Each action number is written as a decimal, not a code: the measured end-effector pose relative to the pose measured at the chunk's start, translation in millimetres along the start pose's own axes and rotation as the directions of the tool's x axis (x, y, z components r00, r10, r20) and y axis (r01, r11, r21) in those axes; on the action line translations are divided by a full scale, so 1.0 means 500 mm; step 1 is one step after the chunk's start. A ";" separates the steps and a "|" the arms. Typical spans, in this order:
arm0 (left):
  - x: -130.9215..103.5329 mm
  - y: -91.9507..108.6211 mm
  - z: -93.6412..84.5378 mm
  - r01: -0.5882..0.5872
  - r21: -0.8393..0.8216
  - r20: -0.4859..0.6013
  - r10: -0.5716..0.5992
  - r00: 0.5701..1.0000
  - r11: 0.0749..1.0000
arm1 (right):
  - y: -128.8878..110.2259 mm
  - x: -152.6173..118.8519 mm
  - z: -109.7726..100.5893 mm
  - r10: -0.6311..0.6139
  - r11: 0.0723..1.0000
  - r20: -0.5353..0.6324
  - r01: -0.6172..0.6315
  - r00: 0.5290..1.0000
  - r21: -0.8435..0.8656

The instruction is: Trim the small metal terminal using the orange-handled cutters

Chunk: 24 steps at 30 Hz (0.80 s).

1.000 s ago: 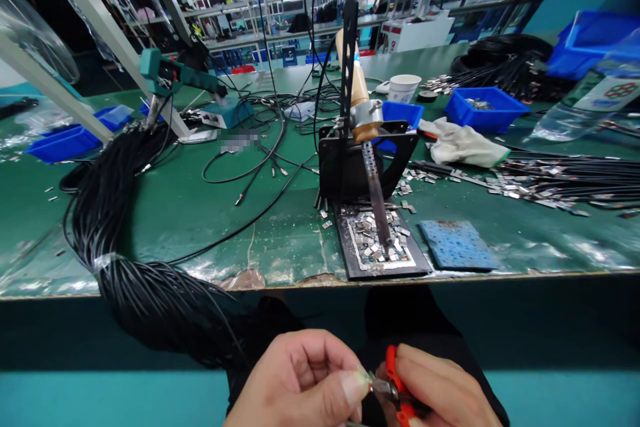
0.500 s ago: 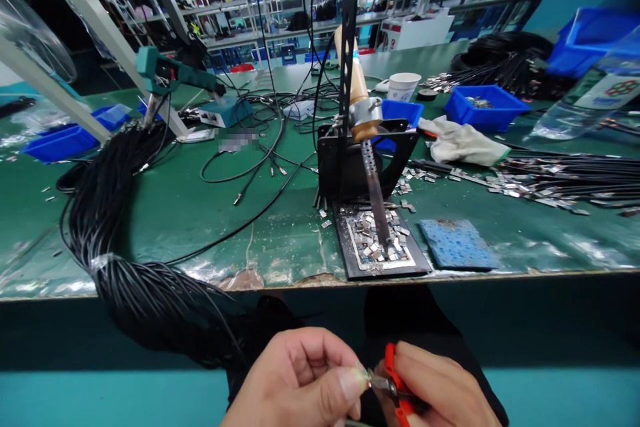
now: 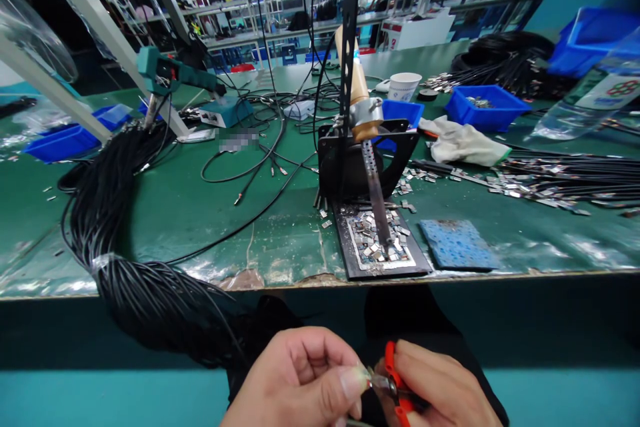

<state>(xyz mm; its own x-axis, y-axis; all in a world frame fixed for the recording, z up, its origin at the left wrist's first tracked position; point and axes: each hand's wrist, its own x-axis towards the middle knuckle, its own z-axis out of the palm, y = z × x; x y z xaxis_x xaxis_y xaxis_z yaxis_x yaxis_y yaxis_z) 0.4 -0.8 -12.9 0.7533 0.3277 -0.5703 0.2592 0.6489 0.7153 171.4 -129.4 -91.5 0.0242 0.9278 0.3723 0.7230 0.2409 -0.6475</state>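
On the far left of the counter [image 3: 200,227] a blue bin [image 3: 65,141] sits behind the thick cable bundle [image 3: 115,227], which spills over the front edge toward your lap. Low in view, your left hand [image 3: 300,383] is closed, thumb and fingers pinched on a small part [image 3: 361,373] that is too small to make out. Just right of it, touching at that part, the metal nose of the red-handled pliers [image 3: 393,383] meets your thumb tip, and your right hand [image 3: 443,390] is wrapped shut around the handles. Against the picture a second ago, both hands sit almost where they were, the left a shade higher and the pliers' nose closer in on the part, so the grip looks settled rather than shifting. Up on the counter, well apart from your hands, the soldering iron [image 3: 367,147] leans in its black stand [image 3: 360,160] over a tray [image 3: 350,260] of metal clips, with a blue pad [image 3: 457,245] beside it and a white glove [image 3: 463,143] farther right.
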 end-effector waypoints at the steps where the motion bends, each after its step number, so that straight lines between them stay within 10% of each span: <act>1: 0.000 0.000 0.000 0.003 -0.003 0.000 -0.003 1.000 1.000 | -0.001 0.002 -0.001 -0.002 1.000 -0.011 0.002 1.000 -0.004; 24: -0.001 -0.003 -0.004 -0.015 -0.050 0.013 0.015 1.000 0.999 | 0.007 -0.007 0.009 0.104 0.984 0.014 -0.105 0.994 0.142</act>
<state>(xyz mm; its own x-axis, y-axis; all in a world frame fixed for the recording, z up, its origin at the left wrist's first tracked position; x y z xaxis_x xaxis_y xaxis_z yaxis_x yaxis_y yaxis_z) -1.4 -0.4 -14.4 0.7648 0.3287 -0.5541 0.2178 0.6775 0.7025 170.7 -130.8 -98.0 0.0897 0.9519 0.2929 0.6112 0.1797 -0.7709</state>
